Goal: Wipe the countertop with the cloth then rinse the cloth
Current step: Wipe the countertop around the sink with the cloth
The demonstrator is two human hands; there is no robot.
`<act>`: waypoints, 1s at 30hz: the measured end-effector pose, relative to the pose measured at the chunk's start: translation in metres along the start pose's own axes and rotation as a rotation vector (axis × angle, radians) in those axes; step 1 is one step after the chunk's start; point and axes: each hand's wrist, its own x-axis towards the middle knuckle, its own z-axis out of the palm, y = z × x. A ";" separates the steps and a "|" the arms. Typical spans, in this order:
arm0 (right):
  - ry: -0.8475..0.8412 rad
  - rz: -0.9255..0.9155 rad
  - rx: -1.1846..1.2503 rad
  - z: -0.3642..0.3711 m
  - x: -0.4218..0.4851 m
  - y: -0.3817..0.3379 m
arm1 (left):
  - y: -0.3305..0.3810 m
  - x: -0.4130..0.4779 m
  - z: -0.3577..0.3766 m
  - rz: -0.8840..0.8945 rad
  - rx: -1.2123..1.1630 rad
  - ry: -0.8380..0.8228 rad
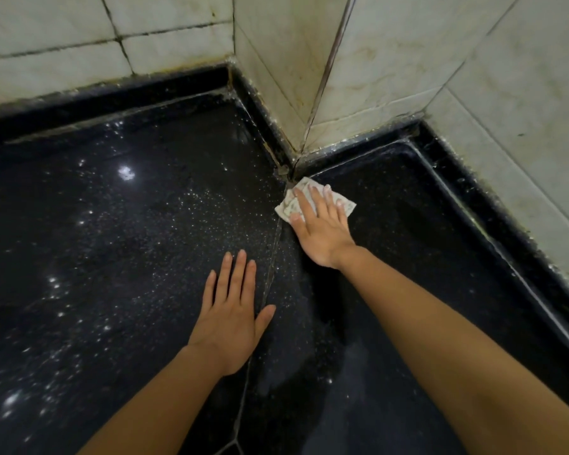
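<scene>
While right hand (322,231), fingers (304,203) flat, presses cloth (314,200) at counter (145,224) corner, left hand (232,320) splayed empty: risk, grime left in seam (270,267).

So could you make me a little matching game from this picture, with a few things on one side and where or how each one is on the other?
Things:
1. cloth
2. left hand
3. right hand
4. tiled wall

Places or states:
A. flat on the bare black countertop, holding nothing
B. pale, grimy along the joints, rising behind the counter
C. pressing down on the cloth
D. small and whitish, at the jutting wall corner

Pairs: 1-D, 2-A, 3-C, 4-B
</scene>
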 end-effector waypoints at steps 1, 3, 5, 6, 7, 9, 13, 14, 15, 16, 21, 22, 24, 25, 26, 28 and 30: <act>-0.012 -0.032 -0.014 0.003 -0.006 -0.002 | 0.001 0.000 -0.002 -0.003 -0.015 -0.007; -0.038 -0.102 -0.032 0.009 -0.020 -0.003 | 0.002 -0.001 -0.006 -0.009 -0.014 -0.059; -0.058 -0.194 -0.040 0.015 -0.038 -0.002 | 0.002 -0.001 -0.009 -0.019 -0.038 -0.088; -0.069 -0.246 -0.048 0.018 -0.048 -0.001 | 0.003 -0.001 -0.011 -0.020 -0.053 -0.084; -0.086 -0.299 -0.067 0.020 -0.057 0.002 | 0.002 -0.001 -0.008 -0.014 -0.054 -0.086; -0.122 -0.379 -0.120 0.019 -0.068 0.010 | 0.002 -0.001 -0.006 -0.008 -0.067 -0.074; -0.124 -0.369 -0.143 0.005 -0.042 0.019 | 0.001 0.000 -0.007 -0.010 -0.068 -0.093; -0.110 -0.327 -0.126 0.000 -0.030 0.018 | 0.002 0.000 -0.008 -0.015 -0.077 -0.104; -0.088 -0.276 -0.106 -0.004 -0.017 0.016 | 0.002 0.000 -0.009 -0.017 -0.075 -0.110; -0.063 -0.226 -0.089 -0.008 -0.006 0.014 | 0.003 0.000 -0.009 -0.017 -0.066 -0.113; -0.016 -0.120 -0.047 -0.004 0.001 0.000 | 0.003 -0.001 -0.009 -0.014 -0.031 -0.112; -0.014 -0.114 -0.041 0.000 -0.004 -0.001 | 0.003 -0.001 -0.009 -0.015 -0.024 -0.105; -0.025 -0.122 -0.031 0.008 -0.019 -0.003 | 0.003 0.000 -0.009 -0.010 -0.025 -0.098; -0.034 -0.135 -0.031 0.012 -0.028 -0.004 | 0.004 -0.001 -0.011 -0.017 -0.043 -0.098; -0.040 -0.147 -0.035 0.015 -0.038 -0.004 | 0.004 -0.002 -0.013 -0.025 -0.066 -0.088; -0.054 -0.168 -0.050 0.023 -0.058 -0.005 | 0.004 -0.009 -0.019 -0.011 -0.075 -0.038; -0.070 -0.186 -0.065 0.030 -0.078 -0.006 | 0.004 -0.025 -0.024 0.017 -0.070 0.025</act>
